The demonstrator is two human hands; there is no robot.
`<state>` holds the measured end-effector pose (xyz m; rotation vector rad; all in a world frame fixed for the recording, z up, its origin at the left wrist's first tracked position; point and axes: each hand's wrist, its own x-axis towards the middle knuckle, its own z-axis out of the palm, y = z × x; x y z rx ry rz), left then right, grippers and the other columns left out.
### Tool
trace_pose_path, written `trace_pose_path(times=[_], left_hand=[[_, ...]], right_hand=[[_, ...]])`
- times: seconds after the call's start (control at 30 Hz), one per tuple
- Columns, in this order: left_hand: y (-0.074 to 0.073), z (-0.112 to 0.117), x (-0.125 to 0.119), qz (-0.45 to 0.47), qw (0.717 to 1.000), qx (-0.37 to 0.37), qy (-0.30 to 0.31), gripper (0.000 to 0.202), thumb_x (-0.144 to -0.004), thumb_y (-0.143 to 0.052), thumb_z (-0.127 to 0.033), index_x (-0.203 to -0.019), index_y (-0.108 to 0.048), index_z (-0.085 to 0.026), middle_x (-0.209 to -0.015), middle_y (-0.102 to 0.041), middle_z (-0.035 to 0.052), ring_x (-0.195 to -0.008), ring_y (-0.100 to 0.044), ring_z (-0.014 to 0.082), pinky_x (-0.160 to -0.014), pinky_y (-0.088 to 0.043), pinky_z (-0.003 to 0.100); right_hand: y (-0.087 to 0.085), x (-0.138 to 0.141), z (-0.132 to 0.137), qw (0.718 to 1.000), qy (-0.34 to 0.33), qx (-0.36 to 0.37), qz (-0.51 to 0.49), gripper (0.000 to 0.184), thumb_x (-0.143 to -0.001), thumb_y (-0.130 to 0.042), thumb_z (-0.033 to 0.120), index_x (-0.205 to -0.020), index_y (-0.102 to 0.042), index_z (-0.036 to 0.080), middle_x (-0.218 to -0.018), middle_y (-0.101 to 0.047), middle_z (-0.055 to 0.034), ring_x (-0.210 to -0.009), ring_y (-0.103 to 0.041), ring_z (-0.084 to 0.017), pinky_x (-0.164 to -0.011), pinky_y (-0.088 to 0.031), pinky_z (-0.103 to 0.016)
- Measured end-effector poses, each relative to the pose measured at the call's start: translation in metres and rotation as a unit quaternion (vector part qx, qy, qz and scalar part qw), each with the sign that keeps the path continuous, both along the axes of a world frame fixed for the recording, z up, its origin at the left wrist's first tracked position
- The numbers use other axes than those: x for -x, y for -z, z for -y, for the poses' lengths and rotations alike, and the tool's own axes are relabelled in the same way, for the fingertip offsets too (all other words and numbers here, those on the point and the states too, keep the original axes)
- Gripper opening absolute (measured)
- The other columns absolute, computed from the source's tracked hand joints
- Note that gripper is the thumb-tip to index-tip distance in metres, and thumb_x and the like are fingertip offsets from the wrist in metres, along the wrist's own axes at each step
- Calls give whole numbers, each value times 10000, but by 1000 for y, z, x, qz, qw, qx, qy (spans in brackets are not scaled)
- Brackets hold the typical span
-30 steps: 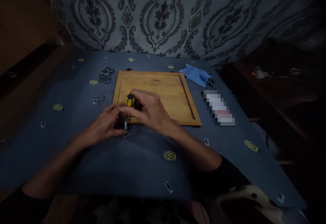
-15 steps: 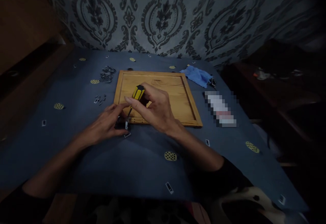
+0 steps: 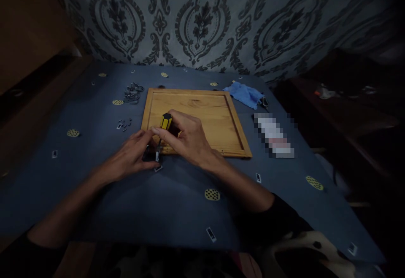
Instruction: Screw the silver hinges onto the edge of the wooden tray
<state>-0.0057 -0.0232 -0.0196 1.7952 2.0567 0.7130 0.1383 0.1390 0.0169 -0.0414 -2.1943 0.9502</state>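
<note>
My right hand (image 3: pixel 186 141) grips a screwdriver with a yellow and black handle (image 3: pixel 165 122), its shaft pointing down toward the near left corner of a square wooden frame panel (image 3: pixel 202 109). At that corner my left hand (image 3: pixel 131 155) is closed in a pinch on a small dark metal fitting (image 3: pixel 151 155). A small metal piece (image 3: pixel 157 168) lies on the blue cloth just below the fingers. What exactly the left fingers hold is partly hidden.
The table is covered with a dark blue cloth (image 3: pixel 177 210) with yellow dots. A pile of metal hooks (image 3: pixel 133 92) and small screws (image 3: pixel 124 123) lie left of the panel. A light blue rag (image 3: pixel 247 93) and a blurred object (image 3: pixel 274 134) lie to the right.
The screwdriver was lifted and tilted to the right half a second ago; now it is back down, nearly upright, over the fitting. The left hand has stayed in place.
</note>
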Motion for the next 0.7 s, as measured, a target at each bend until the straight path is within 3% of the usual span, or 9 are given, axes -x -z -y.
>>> trace_pose_path(times=[0.23,0.47,0.7], left_hand=[[1,0,1,-7,1000,11,5,488,-867,-756,-463,-1242,-533,-245,-1147,-662,71,-1092,-642,312,-951,-558,472],[10,2,3,-5,1000,0,-24,562,-847,-756,-537,-1269,-529,-243,-1123,-633,76,-1059,-646,318,-897,-574,455],[0,4,1,11,1000,11,-11,575,-883,-734,-524,-1339,-515,-251,-1173,-643,85,-1090,-655,318,-896,-584,455]], right_hand=[[-4,-2,-2,999,-30,16,33,497,-1047,-570,562,-738,-347,243,-723,-513,33,-673,-482,-122,-645,-373,-278],[-16,-7,-16,971,-194,92,105,275,-1015,-629,394,-857,-482,224,-824,-611,21,-780,-623,-135,-642,-442,-243],[-13,-7,-12,970,-178,128,101,309,-1037,-625,387,-859,-419,242,-772,-593,57,-646,-666,-122,-618,-465,-254]])
